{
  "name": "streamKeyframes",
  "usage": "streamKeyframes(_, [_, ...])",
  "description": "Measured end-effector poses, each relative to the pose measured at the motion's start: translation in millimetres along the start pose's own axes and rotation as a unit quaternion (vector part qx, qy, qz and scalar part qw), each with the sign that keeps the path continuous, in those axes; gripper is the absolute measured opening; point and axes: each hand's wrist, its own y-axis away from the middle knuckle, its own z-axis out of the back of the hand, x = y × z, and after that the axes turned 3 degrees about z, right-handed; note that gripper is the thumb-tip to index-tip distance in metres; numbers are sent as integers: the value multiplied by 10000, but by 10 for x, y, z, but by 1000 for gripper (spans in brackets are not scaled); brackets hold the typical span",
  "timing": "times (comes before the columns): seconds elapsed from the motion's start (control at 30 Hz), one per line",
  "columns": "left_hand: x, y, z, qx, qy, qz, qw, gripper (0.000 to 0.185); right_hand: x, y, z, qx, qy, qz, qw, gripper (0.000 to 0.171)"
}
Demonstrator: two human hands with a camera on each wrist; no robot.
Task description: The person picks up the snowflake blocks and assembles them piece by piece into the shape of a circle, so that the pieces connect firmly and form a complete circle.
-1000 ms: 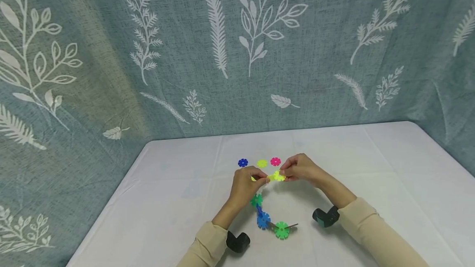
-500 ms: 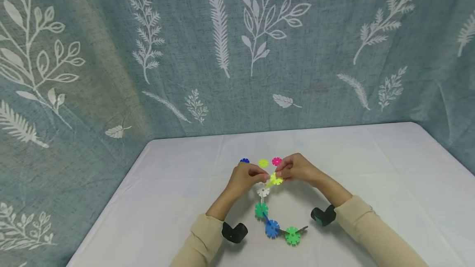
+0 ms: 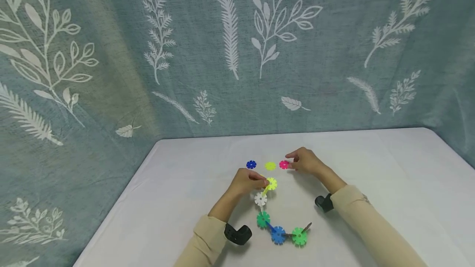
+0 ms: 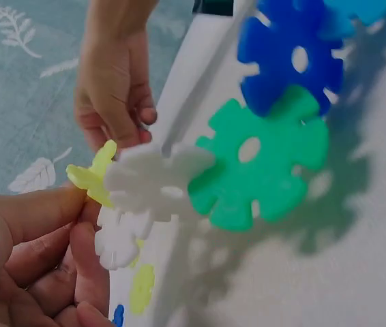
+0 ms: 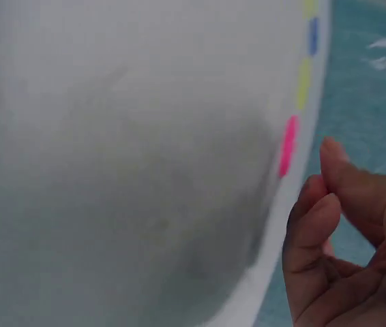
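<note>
A chain of joined snowflake discs lies on the white table [image 3: 371, 176]: yellow-green [image 3: 271, 183], white [image 3: 260, 199], green [image 3: 263, 219], blue [image 3: 278, 235] and light green [image 3: 299, 236]. My left hand [image 3: 264, 183] pinches the yellow-green end disc [image 4: 94, 174], with the white disc [image 4: 152, 184] and the green disc [image 4: 261, 170] hanging just past it. My right hand [image 3: 293, 164] reaches to the loose pink disc [image 3: 283, 165]. Its thumb and fingers [image 5: 329, 204] are parted beside the pink disc [image 5: 287, 146], and I cannot tell whether they touch it.
A loose blue disc [image 3: 251, 164] and a loose yellow disc [image 3: 270, 165] lie in a row left of the pink one. A leaf-patterned blue-grey curtain [image 3: 230, 52] hangs behind the table. Black wrist cameras [image 3: 237, 234] sit on both forearms.
My right hand let go of the yellow-green end disc and moved back and right to the pink disc. The left hand keeps its pinch on the chain.
</note>
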Motion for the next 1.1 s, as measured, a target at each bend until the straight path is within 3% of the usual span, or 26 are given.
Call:
streamKeyframes(0.13, [26, 17, -23, -19, 201, -7, 9998, 16, -102, -20, -5, 67, 498, 17, 9987, 36])
streamKeyframes(0.27, [36, 15, -29, -87, 276, -62, 9996, 17, -112, -23, -32, -7, 634, 2, 9980, 33])
streamKeyframes(0.47, [37, 10, -41, -142, 311, -40, 9994, 17, -70, -26, -49, -157, 951, -337, 9948, 22])
streamKeyframes(0.67, [46, 2, -67, -181, 437, -33, 9989, 17, -153, 1, -42, -384, 625, -396, 9965, 18])
streamKeyframes(0.9, [24, -19, -66, -179, 432, 52, 9989, 19, -161, 188, 26, -529, -495, 299, 9969, 5])
streamKeyframes(1.1, [-15, -3, -32, -235, 303, 169, 9991, 20, 19, 384, -90, -369, -672, 1147, 9904, 8])
